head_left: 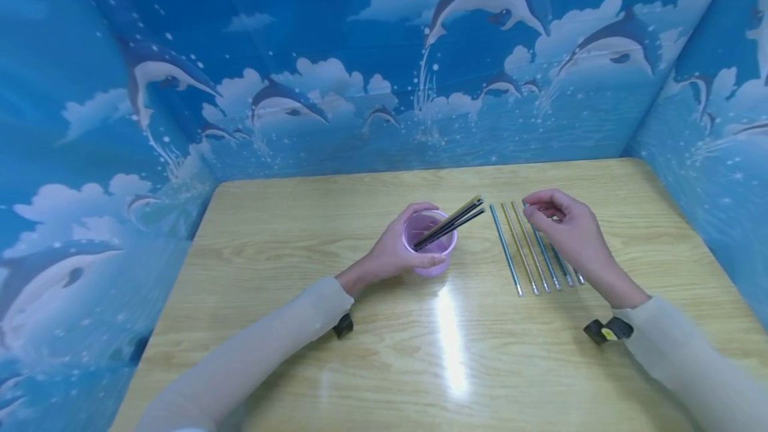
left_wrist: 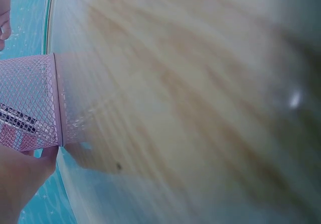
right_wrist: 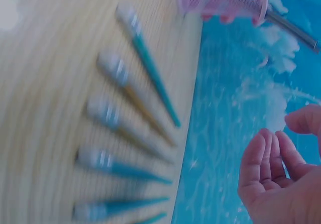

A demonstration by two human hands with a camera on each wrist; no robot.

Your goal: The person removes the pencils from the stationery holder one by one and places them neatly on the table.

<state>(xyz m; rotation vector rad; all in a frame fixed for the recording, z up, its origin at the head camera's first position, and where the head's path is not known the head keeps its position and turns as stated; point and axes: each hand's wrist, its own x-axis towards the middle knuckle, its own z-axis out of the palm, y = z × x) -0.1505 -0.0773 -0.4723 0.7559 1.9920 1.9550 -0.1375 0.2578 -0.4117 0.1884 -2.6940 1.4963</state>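
My left hand [head_left: 393, 245] grips a pink mesh pencil cup [head_left: 431, 269], its thumb along the near side. The cup's base [left_wrist: 56, 98] meets its reflection on the tabletop in the left wrist view. Several dark pencils [head_left: 453, 222] stand in the cup, leaning right over its rim. To the right, several teal, yellow and blue pencils [head_left: 507, 252] lie in a row, their eraser ends towards me. Above the right part of that row is my right hand [head_left: 567, 229]. Its fingers [right_wrist: 253, 156] are bent loosely, with a gap to the thumb and nothing between them.
Everything is on a shiny wood-grain table [head_left: 288, 232] that reflects a bright light. Blue dolphin-print cloth walls [head_left: 384, 119] rise behind its far edge and at both sides. Each wrist carries a small black device [head_left: 609, 331].
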